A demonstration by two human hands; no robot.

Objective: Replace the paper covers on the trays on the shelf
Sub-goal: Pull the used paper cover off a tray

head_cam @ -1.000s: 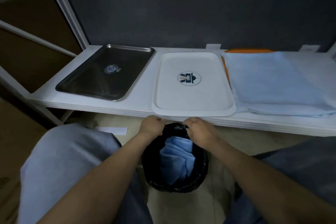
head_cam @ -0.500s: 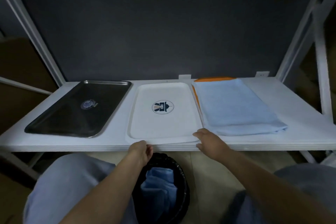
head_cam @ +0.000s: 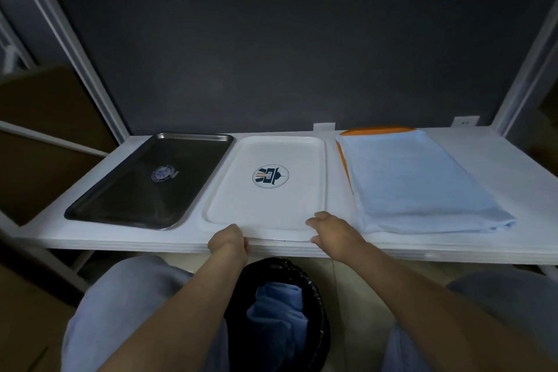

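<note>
Left hand (head_cam: pixel 228 240) curls round the near rim of the white rectangular plastic tray with a round emblem (head_cam: pixel 271 199). Right hand (head_cam: pixel 335 231) pinches its near right corner. The tray lies flat on the white shelf board (head_cam: pixel 483 243). At its 9 o'clock sits a bare steel tray (head_cam: pixel 145 190). At 3 o'clock, folded pale blue paper sheets (head_cam: pixel 416 184) cover an orange tray (head_cam: pixel 377 131). At 6 o'clock, below, a black bin (head_cam: pixel 320 311) holds crumpled blue paper (head_cam: pixel 274 311).

Three trays: steel tray (head_cam: pixel 145 184), white tray (head_cam: pixel 265 205), orange tray (head_cam: pixel 377 131); one folded cover (head_cam: pixel 416 184), one crumpled cover (head_cam: pixel 277 311), one bin (head_cam: pixel 280 266).
</note>
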